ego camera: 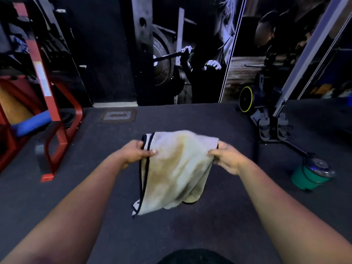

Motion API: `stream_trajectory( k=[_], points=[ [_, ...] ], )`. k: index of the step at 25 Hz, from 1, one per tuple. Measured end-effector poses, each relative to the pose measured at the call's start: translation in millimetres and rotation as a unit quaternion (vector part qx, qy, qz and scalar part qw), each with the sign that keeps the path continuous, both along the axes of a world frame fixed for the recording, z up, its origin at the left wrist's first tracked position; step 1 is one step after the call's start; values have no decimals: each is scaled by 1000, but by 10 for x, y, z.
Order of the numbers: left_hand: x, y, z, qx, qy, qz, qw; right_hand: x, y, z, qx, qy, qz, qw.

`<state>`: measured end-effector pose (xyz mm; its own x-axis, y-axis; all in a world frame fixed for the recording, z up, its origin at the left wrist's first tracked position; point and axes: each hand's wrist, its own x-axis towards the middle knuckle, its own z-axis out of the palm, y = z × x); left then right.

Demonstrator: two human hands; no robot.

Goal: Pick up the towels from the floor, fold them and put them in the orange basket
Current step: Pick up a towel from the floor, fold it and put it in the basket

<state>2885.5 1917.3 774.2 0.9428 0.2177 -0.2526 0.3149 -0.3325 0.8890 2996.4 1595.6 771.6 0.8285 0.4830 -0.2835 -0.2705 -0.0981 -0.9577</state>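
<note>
A pale, stained towel (pixel 177 168) with a black edge trim hangs in the air in front of me, above the dark floor. My left hand (pixel 136 152) pinches its upper left corner by the trimmed edge. My right hand (pixel 225 157) grips the upper right corner. The towel is doubled over and droops between my hands, its lower corner hanging down to the left. No orange basket shows in this view.
A red metal gym frame (pixel 53 111) with a blue pad stands at the left. At the right are a green bucket (pixel 308 178) with a shiny lid and a machine base (pixel 272 128) with a yellow-rimmed wheel. A wall mural fills the back.
</note>
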Motion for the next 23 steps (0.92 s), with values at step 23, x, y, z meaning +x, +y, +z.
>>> stream_trajectory(
  k=[23],
  points=[
    [15,-78,-42,-52,-161,218,961,49,-23,30,-68,-125,-158,977]
  ],
)
